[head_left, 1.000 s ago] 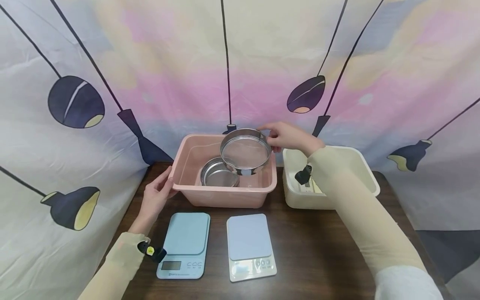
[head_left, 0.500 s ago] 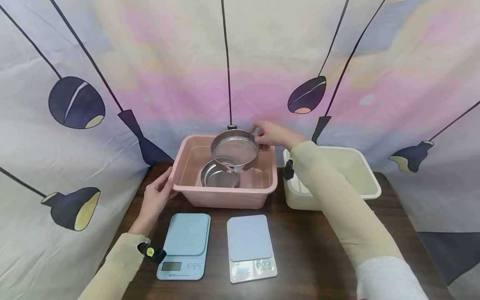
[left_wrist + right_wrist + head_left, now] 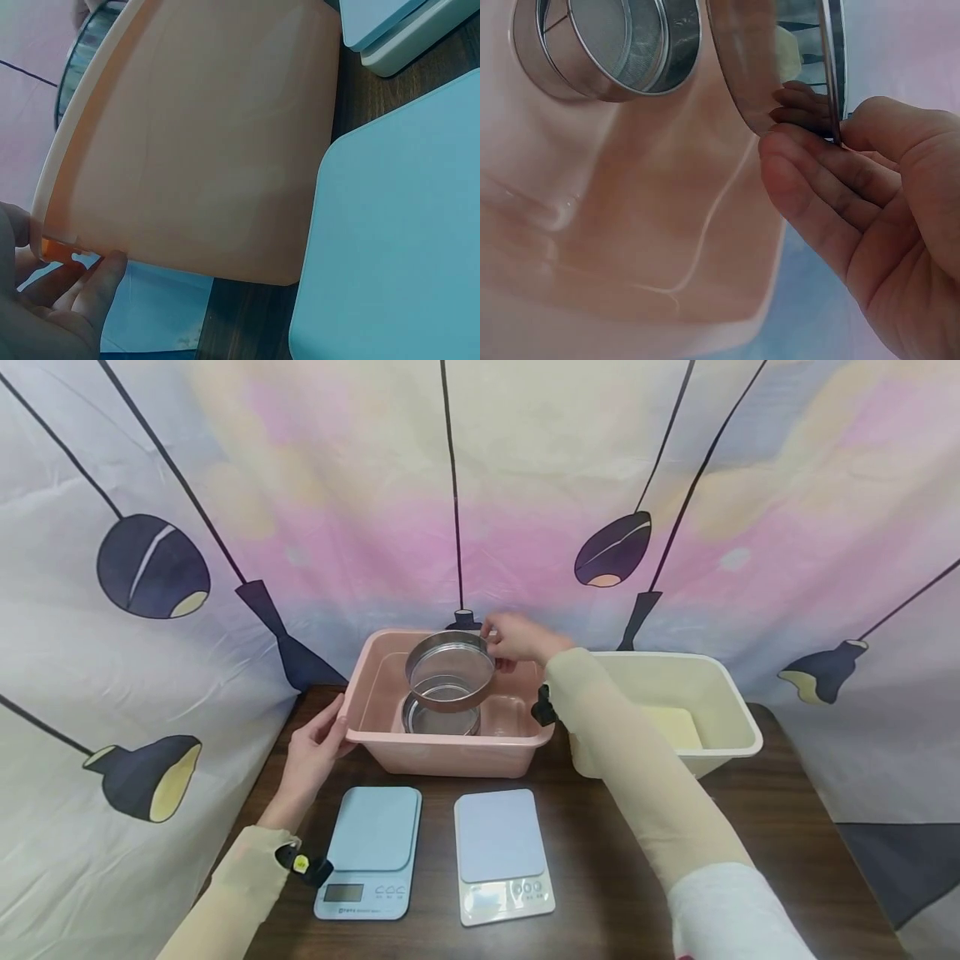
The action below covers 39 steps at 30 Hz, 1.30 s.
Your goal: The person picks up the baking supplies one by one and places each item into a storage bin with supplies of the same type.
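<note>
My right hand (image 3: 521, 639) pinches the rim of a round metal sieve (image 3: 453, 668) between thumb and fingers. The sieve hangs tilted over a pink plastic basin (image 3: 450, 756). Beneath it, inside the basin, lies a second metal sieve (image 3: 435, 722), partly hidden by the first. From close up in the right wrist view, the thumb and fingertips of my right hand (image 3: 870, 195) clasp the sieve's wall (image 3: 746, 67), apart from the lower sieves (image 3: 600, 52), where more than one ring shows. My left hand (image 3: 311, 756) grips the basin's front left corner, fingers under the rim.
A light blue kitchen scale (image 3: 373, 831) and a white kitchen scale (image 3: 501, 839) lie on the dark wooden table (image 3: 600, 860) before the basin. To the right stands a cream bin (image 3: 723, 714) holding a pale yellow item (image 3: 675, 727). A printed cloth (image 3: 337, 485) hangs behind.
My right hand has carried the sieve leftward and lower, from the basin's right side to above the other sieve. The left hand has kept its place on the basin's corner.
</note>
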Each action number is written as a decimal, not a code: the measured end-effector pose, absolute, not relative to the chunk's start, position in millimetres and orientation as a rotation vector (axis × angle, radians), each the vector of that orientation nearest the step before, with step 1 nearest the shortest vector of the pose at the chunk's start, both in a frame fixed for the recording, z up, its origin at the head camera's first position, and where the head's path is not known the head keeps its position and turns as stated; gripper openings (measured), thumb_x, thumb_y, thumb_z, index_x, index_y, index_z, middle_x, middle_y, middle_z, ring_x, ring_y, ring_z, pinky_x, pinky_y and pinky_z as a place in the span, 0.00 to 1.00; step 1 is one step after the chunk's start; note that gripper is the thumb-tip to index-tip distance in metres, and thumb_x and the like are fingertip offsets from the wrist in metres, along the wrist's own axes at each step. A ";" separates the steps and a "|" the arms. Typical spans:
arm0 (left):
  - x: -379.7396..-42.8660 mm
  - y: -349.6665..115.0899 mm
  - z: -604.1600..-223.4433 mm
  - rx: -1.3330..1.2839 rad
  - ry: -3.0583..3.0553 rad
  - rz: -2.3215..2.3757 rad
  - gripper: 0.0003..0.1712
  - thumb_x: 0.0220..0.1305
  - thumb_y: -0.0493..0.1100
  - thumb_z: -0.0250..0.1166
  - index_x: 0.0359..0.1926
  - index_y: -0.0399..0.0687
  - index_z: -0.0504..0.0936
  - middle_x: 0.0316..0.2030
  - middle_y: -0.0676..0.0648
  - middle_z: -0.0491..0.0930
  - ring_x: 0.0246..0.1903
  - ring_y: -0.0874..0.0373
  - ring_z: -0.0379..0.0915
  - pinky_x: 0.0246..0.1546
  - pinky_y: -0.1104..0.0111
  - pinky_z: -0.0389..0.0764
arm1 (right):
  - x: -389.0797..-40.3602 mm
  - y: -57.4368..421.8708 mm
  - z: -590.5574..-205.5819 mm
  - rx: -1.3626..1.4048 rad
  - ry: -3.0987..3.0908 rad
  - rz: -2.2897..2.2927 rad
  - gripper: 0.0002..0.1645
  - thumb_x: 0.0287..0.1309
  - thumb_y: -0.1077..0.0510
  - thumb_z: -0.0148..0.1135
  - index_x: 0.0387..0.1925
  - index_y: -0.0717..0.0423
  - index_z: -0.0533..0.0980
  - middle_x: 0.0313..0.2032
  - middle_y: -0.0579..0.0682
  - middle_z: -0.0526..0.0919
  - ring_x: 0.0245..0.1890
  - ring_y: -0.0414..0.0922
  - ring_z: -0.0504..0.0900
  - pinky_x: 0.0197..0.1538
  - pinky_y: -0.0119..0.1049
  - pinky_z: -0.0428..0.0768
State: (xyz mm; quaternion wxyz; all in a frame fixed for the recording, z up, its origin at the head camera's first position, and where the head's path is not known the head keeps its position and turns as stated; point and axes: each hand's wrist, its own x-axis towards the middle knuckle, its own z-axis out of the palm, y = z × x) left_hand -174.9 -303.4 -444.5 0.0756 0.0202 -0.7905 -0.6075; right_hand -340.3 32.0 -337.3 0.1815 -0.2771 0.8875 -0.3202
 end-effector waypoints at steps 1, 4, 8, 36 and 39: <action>-175.0 -303.4 -444.5 0.064 -2.371 -1.823 0.30 0.81 0.43 0.56 0.79 0.45 0.64 0.74 0.34 0.66 0.50 0.73 0.76 0.45 0.79 0.84 | -341.3 30.3 -339.5 -0.773 2.508 -0.898 0.19 0.71 0.69 0.52 0.61 0.68 0.69 0.35 0.61 0.87 0.27 0.47 0.87 0.36 0.38 0.90; -174.9 -303.0 -444.1 0.076 -2.376 -1.824 0.30 0.81 0.43 0.56 0.79 0.45 0.64 0.74 0.35 0.65 0.53 0.70 0.77 0.46 0.79 0.84 | -344.4 25.9 -346.0 -0.737 2.499 -0.895 0.20 0.71 0.69 0.53 0.62 0.67 0.69 0.41 0.63 0.87 0.29 0.48 0.87 0.37 0.37 0.90; -174.4 -301.9 -443.1 0.100 -2.383 -1.823 0.30 0.81 0.43 0.56 0.79 0.45 0.63 0.74 0.35 0.65 0.58 0.59 0.76 0.46 0.79 0.84 | -346.2 22.0 -353.3 -0.719 2.499 -0.863 0.21 0.72 0.68 0.54 0.63 0.66 0.69 0.48 0.65 0.85 0.31 0.48 0.88 0.38 0.38 0.90; -171.3 -301.0 -444.3 0.110 -2.387 -1.827 0.31 0.81 0.45 0.56 0.79 0.47 0.63 0.76 0.40 0.64 0.63 0.49 0.74 0.48 0.77 0.84 | -340.0 12.3 -382.0 -0.718 2.433 -0.776 0.17 0.74 0.67 0.55 0.61 0.64 0.70 0.37 0.60 0.85 0.31 0.51 0.89 0.39 0.41 0.90; -170.1 -301.0 -443.9 0.111 -2.383 -1.841 0.31 0.81 0.45 0.56 0.79 0.47 0.63 0.76 0.41 0.64 0.65 0.44 0.72 0.48 0.77 0.84 | -338.5 10.1 -382.2 -0.723 2.414 -0.781 0.18 0.74 0.67 0.55 0.61 0.65 0.70 0.38 0.62 0.85 0.32 0.52 0.88 0.39 0.41 0.90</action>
